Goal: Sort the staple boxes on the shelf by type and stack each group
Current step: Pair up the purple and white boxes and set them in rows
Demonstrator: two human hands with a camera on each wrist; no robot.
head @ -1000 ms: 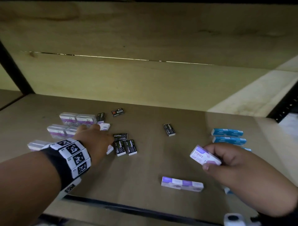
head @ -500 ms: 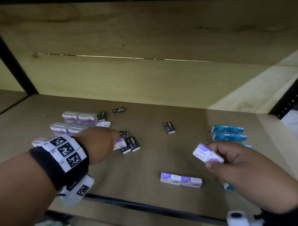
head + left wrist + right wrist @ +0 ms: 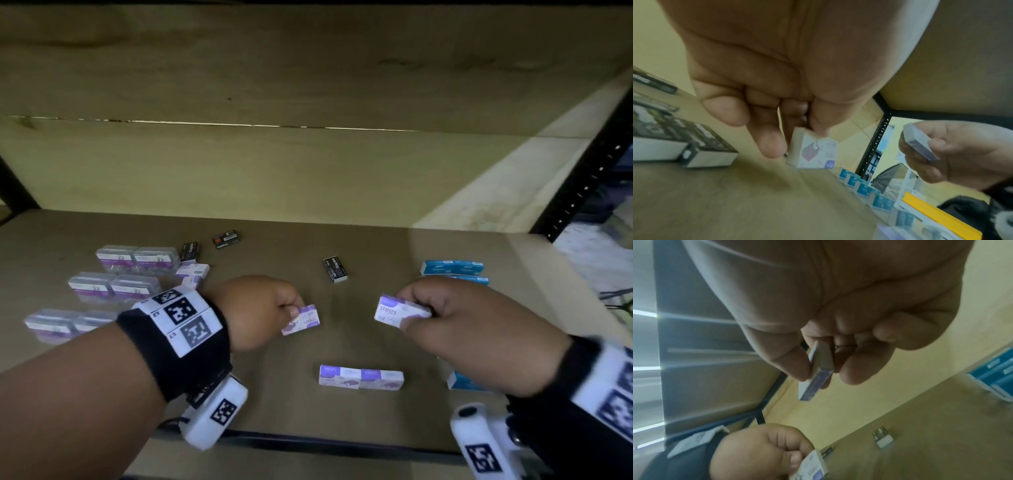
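My left hand pinches a small purple-and-white staple box above the middle of the shelf; the left wrist view shows that box held between thumb and fingers. My right hand holds a second purple-and-white staple box, seen edge-on in the right wrist view. A pair of purple-and-white boxes lies end to end on the shelf below the two hands. Blue boxes sit at the right. Black boxes lie scattered behind.
Clear plastic purple-labelled cases stand in rows at the left. More purple-and-white boxes lie beside them. The wooden shelf has a back wall and a black front rail. A black perforated upright bounds the right.
My left hand has picked a purple-and-white box from the black-box cluster at the left and carried it right toward the middle. The right hand has kept holding its box, nearer the left one.
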